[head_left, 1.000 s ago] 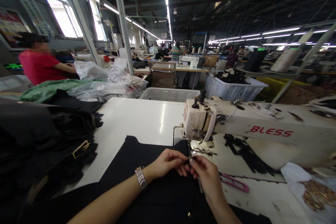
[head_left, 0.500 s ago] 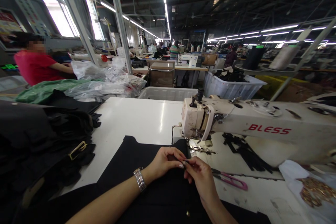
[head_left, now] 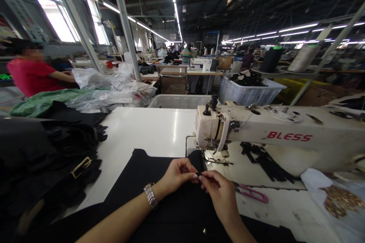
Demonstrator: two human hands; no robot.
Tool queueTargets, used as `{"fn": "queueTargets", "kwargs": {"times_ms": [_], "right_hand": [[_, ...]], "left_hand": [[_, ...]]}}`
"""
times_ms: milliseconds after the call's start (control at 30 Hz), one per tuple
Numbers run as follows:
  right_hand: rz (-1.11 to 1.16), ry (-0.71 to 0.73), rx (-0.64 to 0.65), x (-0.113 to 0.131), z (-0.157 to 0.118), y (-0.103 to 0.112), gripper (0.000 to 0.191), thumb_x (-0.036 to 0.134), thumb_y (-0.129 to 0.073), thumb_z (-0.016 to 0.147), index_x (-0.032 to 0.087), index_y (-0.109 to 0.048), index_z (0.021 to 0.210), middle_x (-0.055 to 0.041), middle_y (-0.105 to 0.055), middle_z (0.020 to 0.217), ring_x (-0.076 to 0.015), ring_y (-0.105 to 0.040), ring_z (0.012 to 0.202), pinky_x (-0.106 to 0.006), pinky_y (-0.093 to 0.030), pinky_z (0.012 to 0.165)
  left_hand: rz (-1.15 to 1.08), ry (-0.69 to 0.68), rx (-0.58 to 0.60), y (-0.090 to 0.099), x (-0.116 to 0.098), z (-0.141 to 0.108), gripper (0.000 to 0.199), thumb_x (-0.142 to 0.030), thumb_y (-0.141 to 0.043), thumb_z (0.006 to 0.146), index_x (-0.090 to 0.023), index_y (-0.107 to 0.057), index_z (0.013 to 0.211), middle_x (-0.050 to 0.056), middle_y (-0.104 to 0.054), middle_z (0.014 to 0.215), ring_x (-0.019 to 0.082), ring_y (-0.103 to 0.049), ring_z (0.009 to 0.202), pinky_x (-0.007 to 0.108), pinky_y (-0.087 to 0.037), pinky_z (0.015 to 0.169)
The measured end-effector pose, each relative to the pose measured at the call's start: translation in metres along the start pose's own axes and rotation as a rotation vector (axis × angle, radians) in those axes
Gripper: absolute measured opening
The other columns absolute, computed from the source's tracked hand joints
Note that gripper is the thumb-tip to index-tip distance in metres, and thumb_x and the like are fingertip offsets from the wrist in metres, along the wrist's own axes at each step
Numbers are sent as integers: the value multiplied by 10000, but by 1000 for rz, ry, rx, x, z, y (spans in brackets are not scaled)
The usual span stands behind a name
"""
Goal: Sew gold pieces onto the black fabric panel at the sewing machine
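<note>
My left hand [head_left: 179,173] and my right hand [head_left: 219,186] meet fingertip to fingertip in front of the sewing machine [head_left: 273,129]. Between them both pinch a small black piece [head_left: 199,174], perhaps a short strip; most of it is hidden by the fingers. Under the hands a large black fabric panel [head_left: 154,182] lies across the table, its upper edge reaching close to the needle area. A small gold stud [head_left: 204,231] shows on the panel near me. Beside my right hand lie thread snips with pink handles [head_left: 253,193].
Black strips [head_left: 265,163] lie on the machine bed. Gold metal rings [head_left: 339,199] fill a white bag at right. A stack of black pieces with a gold buckle [head_left: 81,167] is at left. Beyond the white table [head_left: 154,129] stand plastic bins [head_left: 253,93]; a person in red [head_left: 34,76] sits left.
My fingertips have shifted slightly, and more of the small black piece shows between them. The whole view has moved a little; the fabric panel stays in place.
</note>
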State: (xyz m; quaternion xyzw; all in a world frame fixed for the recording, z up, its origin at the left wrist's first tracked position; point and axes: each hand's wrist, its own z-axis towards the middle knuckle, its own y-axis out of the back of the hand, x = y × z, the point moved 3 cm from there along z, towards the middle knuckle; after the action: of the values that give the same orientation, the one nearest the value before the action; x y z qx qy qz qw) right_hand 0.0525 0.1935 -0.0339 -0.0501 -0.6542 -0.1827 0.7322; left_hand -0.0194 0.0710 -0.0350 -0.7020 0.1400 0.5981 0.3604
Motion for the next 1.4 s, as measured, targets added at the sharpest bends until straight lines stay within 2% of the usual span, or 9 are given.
{"fn": "queueTargets", "kwargs": {"times_ms": [467, 567, 700, 800, 967, 1067, 1167, 1300, 1400], "right_hand": [[88, -109, 73, -1, 4, 2, 306, 451, -618, 687, 145, -641, 693, -13, -558, 491, -117, -508, 452, -203, -400, 430], [203, -197, 86, -5, 7, 1, 316, 444, -630, 654, 129, -611, 651, -18, -562, 505, -91, -480, 418, -178, -345, 384], [321, -426, 72, -12, 9, 0, 343, 453, -630, 549, 133, -513, 515, 17, -467, 383, -37, -326, 300, -160, -188, 312], [325, -474, 82, -15, 10, -1, 345, 464, -586, 531, 152, -456, 463, 38, -393, 320, -30, -266, 268, -166, -145, 302], [299, -493, 107, -16, 13, -1, 345, 489, -538, 549, 168, -441, 470, 36, -390, 346, -51, -298, 281, -178, -182, 298], [107, -310, 114, -7, 2, 14, 300, 441, -569, 610, 143, -570, 642, -40, -569, 580, -126, -510, 466, -229, -387, 423], [-423, 151, 101, 4, -24, 34, 272, 304, -504, 749, 203, -598, 985, -62, -602, 870, -184, -578, 752, -310, -472, 666], [-886, 574, 174, -7, -58, 43, 380, 278, -534, 773, 256, -519, 1152, -44, -565, 826, -170, -571, 692, -273, -493, 585], [-979, 684, 135, -18, -65, 43, 383, 350, -522, 794, 228, -519, 1157, -49, -549, 806, -160, -562, 666, -254, -489, 565]], "left_hand": [[7, -43, 46, -1, 0, 0, 475, -211, -745, 610, -150, -314, 801, 48, -633, 701, 115, -599, 564, 205, -488, 552], [169, -63, 24, -1, -3, -2, 408, -269, -716, 645, -144, -363, 807, 50, -620, 718, 122, -597, 600, 216, -489, 568], [806, -470, 20, -10, -18, -9, 204, -256, -652, 719, -118, -531, 810, 56, -602, 756, 122, -578, 695, 218, -487, 641], [1074, -818, 70, -21, -24, -17, 80, -159, -574, 777, -119, -552, 842, 59, -605, 788, 115, -576, 725, 191, -485, 644], [1307, -1026, 84, -27, -22, -20, 111, -114, -511, 807, -98, -517, 917, 71, -615, 830, 118, -588, 727, 198, -499, 658], [1379, -1027, 98, -26, -20, -19, 80, -131, -482, 825, -102, -511, 894, 59, -609, 786, 115, -579, 685, 205, -498, 625], [1460, -983, 96, -20, -19, -10, 79, -129, -441, 839, -108, -517, 846, 45, -598, 746, 109, -568, 656, 200, -488, 597], [1630, -950, 163, -12, -16, 16, 205, -146, -371, 865, -115, -522, 729, 28, -572, 677, 115, -529, 586, 216, -459, 533], [1716, -916, 270, -7, -13, 36, 277, -182, -340, 882, -117, -526, 688, 29, -559, 660, 126, -491, 563, 236, -439, 517]]}}
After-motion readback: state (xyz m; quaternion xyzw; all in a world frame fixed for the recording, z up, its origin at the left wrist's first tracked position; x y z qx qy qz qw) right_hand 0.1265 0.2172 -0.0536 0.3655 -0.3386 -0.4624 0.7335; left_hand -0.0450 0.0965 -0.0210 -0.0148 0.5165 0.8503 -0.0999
